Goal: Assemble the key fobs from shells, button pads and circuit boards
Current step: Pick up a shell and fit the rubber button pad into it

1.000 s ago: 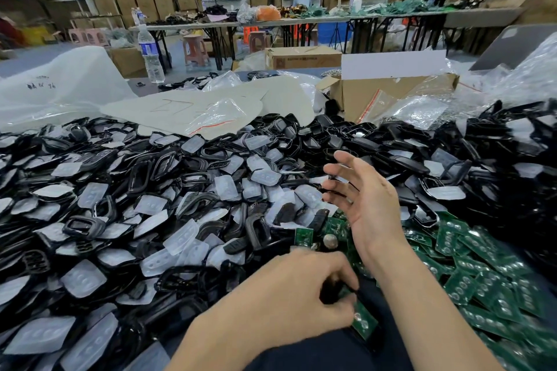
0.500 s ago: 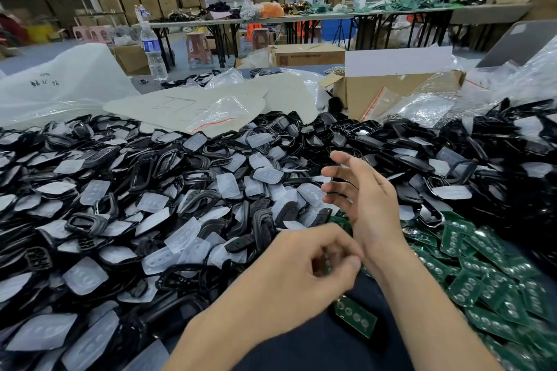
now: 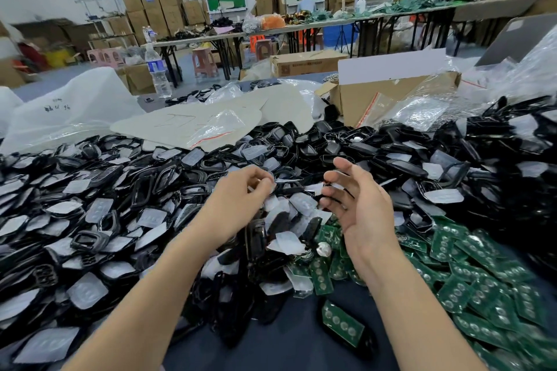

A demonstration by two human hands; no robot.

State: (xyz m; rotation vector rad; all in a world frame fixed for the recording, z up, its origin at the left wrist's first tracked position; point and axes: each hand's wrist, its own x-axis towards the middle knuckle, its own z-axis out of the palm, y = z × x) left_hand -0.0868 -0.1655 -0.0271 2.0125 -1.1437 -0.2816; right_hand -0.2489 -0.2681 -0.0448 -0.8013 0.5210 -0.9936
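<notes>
Head view, left grip point(image 3: 241, 202) curled above button pads point(image 3: 302, 203), contents unclear, right grip point(image 3: 363, 209) slack, empty, circuit boards point(image 3: 465, 253) beneath, shells point(image 3: 405, 166) beyond.

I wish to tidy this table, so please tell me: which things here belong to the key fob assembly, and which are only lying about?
For the job:
- shells, black, heaped
- pads, translucent, mixed among them
- boards, green, on the right

Lying about, as far as it shows:
- bottle
- box
- bags
- sheet
</notes>
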